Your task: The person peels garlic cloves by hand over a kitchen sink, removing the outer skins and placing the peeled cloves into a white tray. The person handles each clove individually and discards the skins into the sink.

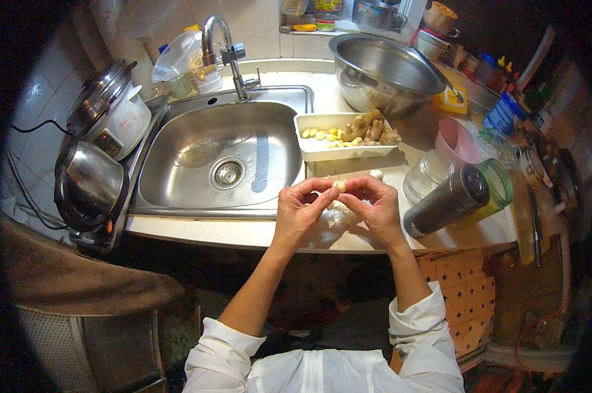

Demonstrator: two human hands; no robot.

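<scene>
Between the fingertips of both hands I hold a small pale garlic clove (pixel 339 186), above the counter's front part. My left hand (pixel 303 206) pinches it from the left, thumb and forefinger together. From the other side my right hand (pixel 373 205) grips it the same way. Below the hands lies a clear plastic bag (pixel 336 218) with papery skins on it, partly hidden by my fingers. A white garlic bulb or clove (pixel 376 174) rests just behind my right hand. Farther back, a white tray (pixel 345 154) carries ginger root (pixel 367 128) and several peeled yellowish slices or cloves (pixel 320 134).
Left of my hands is a steel sink (pixel 202 196) with a tap (pixel 234 69). A large steel basin (pixel 384 69) stands behind the tray. To the right are a glass jar (pixel 422 177), a dark tumbler (pixel 446 201), a green jar (pixel 497 184) and a pink cup (pixel 455 142).
</scene>
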